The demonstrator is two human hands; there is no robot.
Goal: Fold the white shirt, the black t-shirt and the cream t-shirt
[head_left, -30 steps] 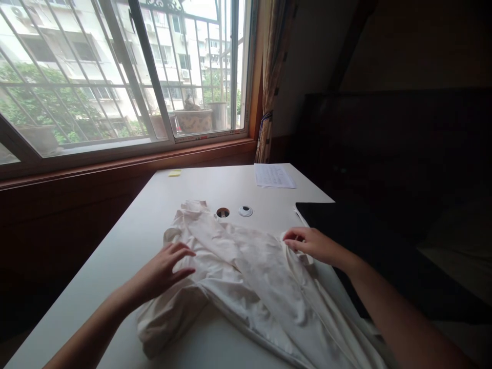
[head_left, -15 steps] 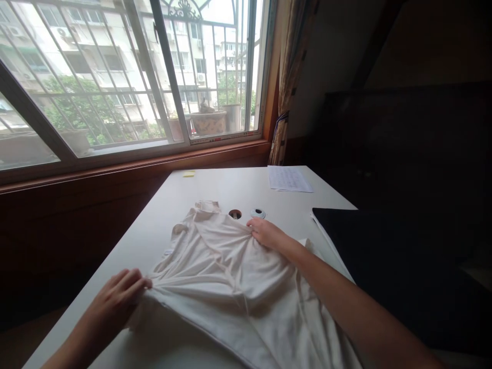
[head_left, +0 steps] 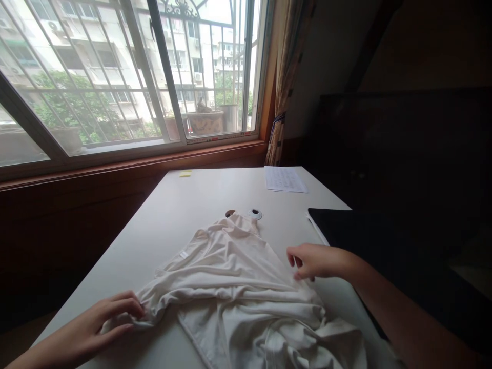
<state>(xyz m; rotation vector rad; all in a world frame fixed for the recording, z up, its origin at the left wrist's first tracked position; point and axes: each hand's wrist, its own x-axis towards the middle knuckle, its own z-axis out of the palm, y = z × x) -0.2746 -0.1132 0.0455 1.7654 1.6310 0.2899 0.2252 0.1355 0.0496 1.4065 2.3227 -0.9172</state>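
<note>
A rumpled white garment [head_left: 230, 261] lies across the white table [head_left: 146, 220], its bunched folds nearest the camera. At its left edge, my left hand [head_left: 115, 318] has thumb and fingers apart, the fingertips resting on the cloth. Over the garment's right edge, my right hand [head_left: 313, 261] is bent with curled fingers, and a thin bit of the cloth seems to show between thumb and fingers. A small pale label shows on the garment's left side.
Printed papers [head_left: 286, 179] and a yellow sticky note [head_left: 185, 173] lie at the table's far end. Two round holes, one with a white ring [head_left: 254, 214], are beyond the garment. A black item [head_left: 346, 230] covers the right edge. A barred window stands behind.
My right hand has moved right and nearer, away from the holes. The garment's far part has shifted right, partly over the left hole, and its near part is more bunched. My left hand's fingers have loosened.
</note>
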